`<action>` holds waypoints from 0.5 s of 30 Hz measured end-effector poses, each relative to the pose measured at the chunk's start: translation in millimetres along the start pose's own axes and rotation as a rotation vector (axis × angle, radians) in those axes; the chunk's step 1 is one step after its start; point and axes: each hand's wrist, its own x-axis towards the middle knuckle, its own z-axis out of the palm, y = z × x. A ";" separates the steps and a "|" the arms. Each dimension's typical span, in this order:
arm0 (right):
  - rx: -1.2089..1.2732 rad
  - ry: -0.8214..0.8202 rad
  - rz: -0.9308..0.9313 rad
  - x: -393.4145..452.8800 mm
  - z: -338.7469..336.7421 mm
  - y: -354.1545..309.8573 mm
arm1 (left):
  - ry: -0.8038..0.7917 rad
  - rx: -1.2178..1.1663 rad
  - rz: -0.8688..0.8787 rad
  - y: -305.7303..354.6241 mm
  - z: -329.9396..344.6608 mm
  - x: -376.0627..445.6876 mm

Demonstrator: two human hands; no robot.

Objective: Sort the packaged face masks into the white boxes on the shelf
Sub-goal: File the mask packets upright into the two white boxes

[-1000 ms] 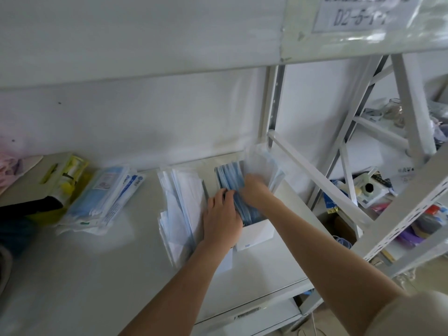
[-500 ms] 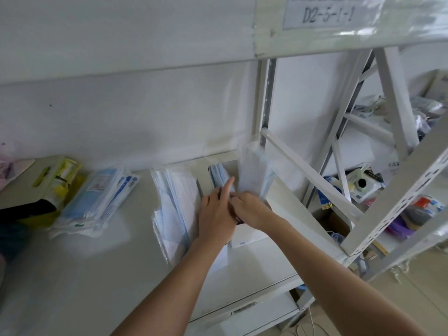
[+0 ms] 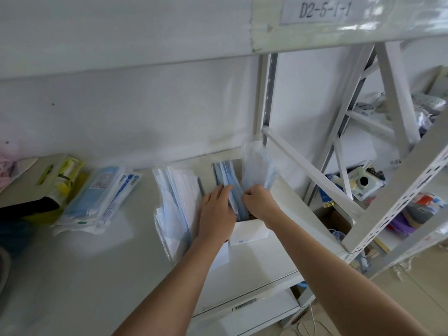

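A white box (image 3: 249, 232) stands on the shelf (image 3: 84, 275) at the right, packed with upright blue packaged masks (image 3: 225, 175). My right hand (image 3: 258, 202) pinches a clear packet of blue masks (image 3: 258, 166) and holds it upright over the box's right side. My left hand (image 3: 217, 212) lies flat against the packets in the box, fingers pressing them leftward. To the left of the box, a row of white and pale blue mask packets (image 3: 177, 202) stands in a second white box (image 3: 221, 254), of which only a front corner shows by my left wrist.
A loose pile of packaged blue masks (image 3: 99, 200) lies further left on the shelf. A yellow-green package (image 3: 65, 178) and a dark object sit at the far left. White shelf braces (image 3: 312, 170) cross on the right, with cluttered shelves behind them.
My right hand has lifted a clear mask packet from lying over the box to standing upright at its right side. My left hand stays on the packets in the box.
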 end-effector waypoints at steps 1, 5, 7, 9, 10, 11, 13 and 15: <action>0.050 0.017 0.017 1.2 -0.6 1.7 | -0.007 0.005 0.004 0.0 1.0 0.4; 0.129 0.100 0.035 4.5 1.0 4.5 | -0.018 0.011 0.002 -0.8 2.5 1.5; 0.174 0.181 0.000 3.9 2.9 4.1 | -0.021 0.015 0.002 -1.8 3.0 1.1; 0.306 0.272 -0.029 3.2 4.0 4.0 | -0.023 0.012 0.001 -2.6 2.5 1.1; 0.403 0.314 -0.033 2.6 3.9 4.2 | -0.024 0.012 0.001 -2.4 1.8 1.0; 0.487 0.352 -0.034 2.2 2.9 4.5 | -0.022 0.012 0.003 -1.7 1.4 0.9; 0.574 0.390 -0.043 0.7 0.2 5.0 | -0.019 0.008 0.007 -0.2 0.3 0.5; 0.601 0.379 -0.056 -0.4 -0.7 6.1 | -0.030 -0.021 -0.004 0.9 -1.8 0.8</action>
